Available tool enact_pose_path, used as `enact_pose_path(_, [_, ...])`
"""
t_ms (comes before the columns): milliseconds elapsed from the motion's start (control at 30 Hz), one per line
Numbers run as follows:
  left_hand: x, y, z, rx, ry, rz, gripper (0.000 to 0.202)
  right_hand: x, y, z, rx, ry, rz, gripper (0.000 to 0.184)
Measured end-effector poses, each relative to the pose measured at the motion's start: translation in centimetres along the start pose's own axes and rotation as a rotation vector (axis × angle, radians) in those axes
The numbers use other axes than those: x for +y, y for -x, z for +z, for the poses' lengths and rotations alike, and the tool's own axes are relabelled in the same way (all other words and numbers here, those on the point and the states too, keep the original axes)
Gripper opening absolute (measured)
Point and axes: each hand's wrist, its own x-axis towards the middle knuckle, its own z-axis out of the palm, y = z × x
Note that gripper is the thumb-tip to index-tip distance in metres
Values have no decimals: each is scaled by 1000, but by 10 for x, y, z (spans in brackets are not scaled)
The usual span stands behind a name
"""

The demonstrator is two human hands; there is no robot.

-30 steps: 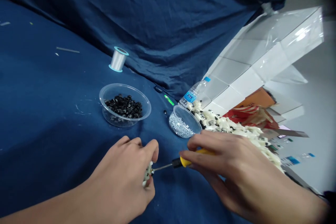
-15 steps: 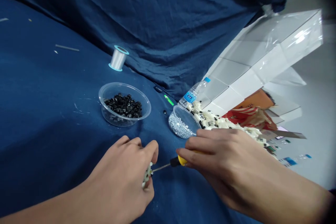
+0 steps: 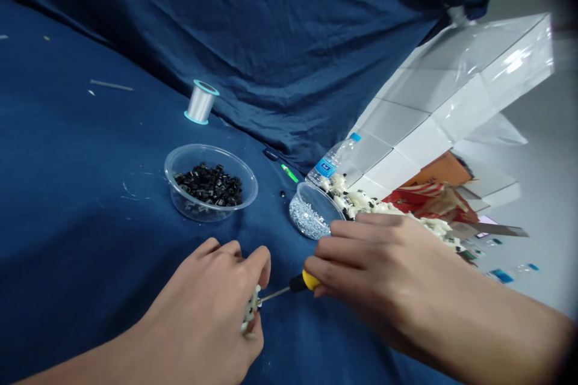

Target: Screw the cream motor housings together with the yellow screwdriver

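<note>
My left hand (image 3: 212, 307) is closed around a small white plastic part (image 3: 250, 313), pinched between thumb and fingers just above the blue cloth. My right hand (image 3: 383, 277) grips a screwdriver (image 3: 293, 284) with a yellow and black handle. Its thin metal shaft points left and its tip sits against the white part. Most of the handle is hidden under my right fingers.
A clear bowl of black pieces (image 3: 210, 181) stands behind my left hand. A smaller clear cup of tiny silver screws (image 3: 311, 213) sits beside a pile of white parts (image 3: 383, 207). A spool of clear thread (image 3: 200, 102), a water bottle (image 3: 332, 159) and wrapped white boxes (image 3: 451, 90) lie farther back.
My right hand has slid a little left along the screwdriver, covering more of the yellow handle. The left hand keeps its hold on the white part.
</note>
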Motion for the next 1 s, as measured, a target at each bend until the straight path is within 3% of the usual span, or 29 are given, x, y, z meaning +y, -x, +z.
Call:
enact_pose_path(367, [-1, 1, 2, 4, 6, -5, 19, -1, -8, -2, 135, 230, -28, 13])
enact_pose_path(533, [0, 2, 1, 0, 5, -4, 17, -5, -5, -1, 83, 142, -6, 5])
enact_pose_path(733, [1, -1, -1, -23, 12, -16, 20, 3, -4, 0, 40, -3, -10, 11])
enact_pose_path(1000, [0, 1, 2, -12, -4, -1, 20, 11, -10, 5, 116, 142, -68, 17])
